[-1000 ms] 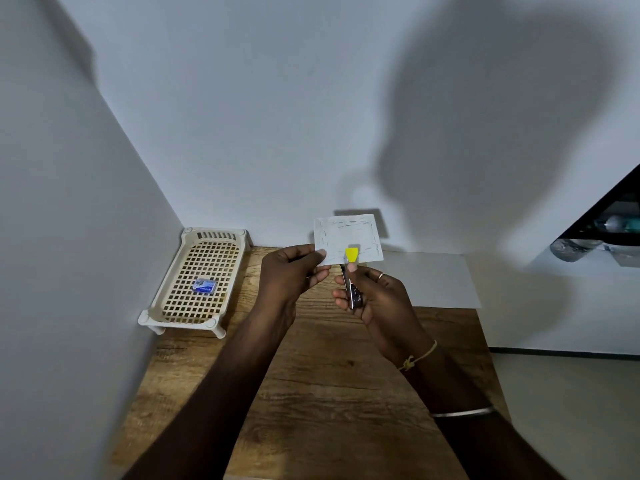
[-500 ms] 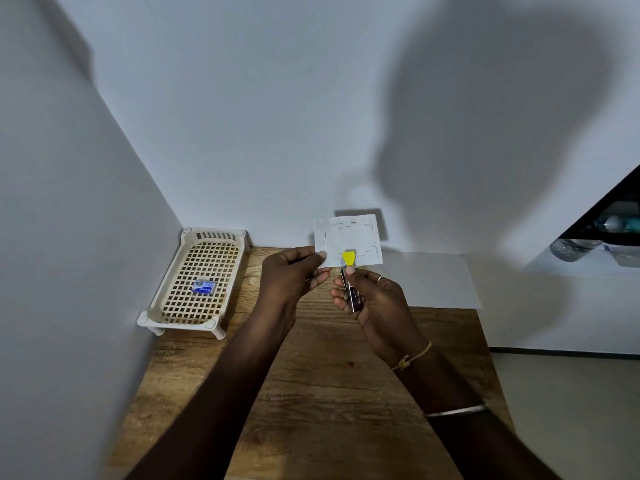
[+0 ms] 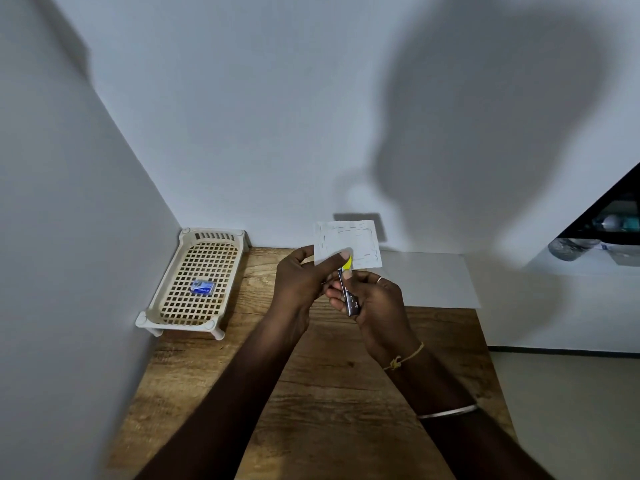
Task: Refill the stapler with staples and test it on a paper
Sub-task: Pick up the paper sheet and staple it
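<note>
While hovering above the table (image 3: pixel 311 393), pinching the paper (image 3: pixel 349 239) by its lower edge with fingers of the left hand (image 3: pixel 304 282). Gripping the stapler (image 3: pixel 351 303) in curled fingers of the right hand (image 3: pixel 379 303), yellow tip at that same edge, forearms angled inward.

Plain domestic-looking desk corner: wood-grain tabletop (image 3: pixel 311 393) set against bare white walls (image 3: pixel 242 116), cream plastic mesh tray (image 3: pixel 180 322) at left, dark shelf (image 3: pixel 620 206) with bottles at right.

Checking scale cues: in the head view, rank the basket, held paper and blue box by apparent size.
1. basket
2. held paper, raised nearer the camera, so true size unsure
3. blue box
</note>
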Available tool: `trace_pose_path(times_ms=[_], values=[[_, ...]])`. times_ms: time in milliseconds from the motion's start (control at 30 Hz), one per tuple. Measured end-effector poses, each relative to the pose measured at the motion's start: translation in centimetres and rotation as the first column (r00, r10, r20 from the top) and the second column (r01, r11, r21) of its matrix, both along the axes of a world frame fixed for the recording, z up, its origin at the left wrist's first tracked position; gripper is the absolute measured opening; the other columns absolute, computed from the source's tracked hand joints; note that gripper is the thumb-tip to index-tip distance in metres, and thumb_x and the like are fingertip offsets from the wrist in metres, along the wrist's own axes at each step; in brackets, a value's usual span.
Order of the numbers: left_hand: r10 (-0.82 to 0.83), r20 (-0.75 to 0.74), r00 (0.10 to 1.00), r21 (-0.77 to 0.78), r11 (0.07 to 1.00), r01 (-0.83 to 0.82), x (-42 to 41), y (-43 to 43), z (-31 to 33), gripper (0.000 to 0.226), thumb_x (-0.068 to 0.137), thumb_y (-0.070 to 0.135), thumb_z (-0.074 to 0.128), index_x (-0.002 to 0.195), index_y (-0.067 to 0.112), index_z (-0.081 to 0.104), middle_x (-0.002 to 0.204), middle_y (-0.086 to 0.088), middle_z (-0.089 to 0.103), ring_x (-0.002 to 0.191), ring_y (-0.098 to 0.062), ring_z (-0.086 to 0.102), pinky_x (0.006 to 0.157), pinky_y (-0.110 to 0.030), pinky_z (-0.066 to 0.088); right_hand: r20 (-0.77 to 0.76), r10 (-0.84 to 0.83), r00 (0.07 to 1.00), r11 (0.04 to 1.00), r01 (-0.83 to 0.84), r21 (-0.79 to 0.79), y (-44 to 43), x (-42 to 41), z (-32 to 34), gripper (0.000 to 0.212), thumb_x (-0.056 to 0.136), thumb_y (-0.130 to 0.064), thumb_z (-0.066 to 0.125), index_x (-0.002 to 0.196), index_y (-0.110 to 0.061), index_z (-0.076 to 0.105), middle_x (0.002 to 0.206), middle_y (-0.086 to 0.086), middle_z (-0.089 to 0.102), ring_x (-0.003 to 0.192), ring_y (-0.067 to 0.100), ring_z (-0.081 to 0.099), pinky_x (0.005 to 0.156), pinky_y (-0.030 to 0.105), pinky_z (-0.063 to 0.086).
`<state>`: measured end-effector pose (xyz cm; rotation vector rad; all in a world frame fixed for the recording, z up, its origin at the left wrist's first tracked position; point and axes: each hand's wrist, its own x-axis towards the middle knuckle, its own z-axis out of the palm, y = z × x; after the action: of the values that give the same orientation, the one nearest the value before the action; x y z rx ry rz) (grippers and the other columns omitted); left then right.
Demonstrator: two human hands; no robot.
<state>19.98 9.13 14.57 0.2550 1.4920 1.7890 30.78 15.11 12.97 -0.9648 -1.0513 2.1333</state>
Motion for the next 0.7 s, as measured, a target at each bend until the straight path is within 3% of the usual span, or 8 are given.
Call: trace_pose_path(times_ms=[167, 433, 600, 700], values=[[-0.009, -0.010, 1.000, -0.001, 1.000, 0.009, -0.2, 0.1, -0.2, 0.051, 0.069, 0.018, 0.094, 0.111, 0.008, 0.069, 0.083, -0.017, 0.078, 0.058, -0.020, 0.070, 0.059, -0.028, 0.057, 0.011, 0.001, 1.000, 1.000, -0.001, 0.002, 0.0, 0.1, 0.1, 0.019, 0.093, -0.008, 0.067, 0.102, 0.008, 0.070, 0.089, 0.023, 0.074, 0.083, 0.037, 0.074, 0.070, 0.038, 0.062], [-0.046, 0.041, 0.998, 0.003, 0.999, 0.046, -0.6, 0.3, -0.7, 0.059, 0.069, 0.015, 0.093, 0.118, 0.008, 0.061, 0.097, -0.017, 0.079, 0.066, -0.023, 0.074, 0.063, -0.030, 0.059, 0.016, 0.005, 1.000, 1.000, -0.004, -0.025, -0.1, 0.3, 0.1, 0.016, 0.093, -0.006, 0.066, 0.099, 0.008, 0.070, 0.086, 0.021, 0.075, 0.073, 0.032, 0.076, 0.060, 0.033, 0.061], [-0.022, 0.011, 1.000, 0.025, 0.999, 0.022, -0.1, 0.4, -1.3, 0.048, 0.074, 0.007, 0.088, 0.116, 0.003, 0.064, 0.094, -0.020, 0.079, 0.061, -0.026, 0.071, 0.054, -0.031, 0.056, 0.077, -0.012, 0.997, 0.999, 0.015, -0.029, -0.3, 0.2, -0.3, 0.016, 0.092, -0.008, 0.068, 0.098, 0.007, 0.072, 0.079, 0.017, 0.074, 0.067, 0.028, 0.073, 0.058, 0.032, 0.060], [-0.019, 0.010, 1.000, 0.007, 1.000, 0.019, 0.4, 0.4, -1.8, 0.045, 0.077, 0.007, 0.086, 0.116, 0.002, 0.066, 0.096, -0.022, 0.078, 0.064, -0.027, 0.069, 0.058, -0.032, 0.057, 0.108, -0.029, 0.994, 0.999, 0.032, -0.035, -0.4, 0.3, -0.7, 0.014, 0.091, -0.007, 0.069, 0.095, 0.006, 0.073, 0.079, 0.018, 0.074, 0.065, 0.028, 0.072, 0.057, 0.031, 0.060]])
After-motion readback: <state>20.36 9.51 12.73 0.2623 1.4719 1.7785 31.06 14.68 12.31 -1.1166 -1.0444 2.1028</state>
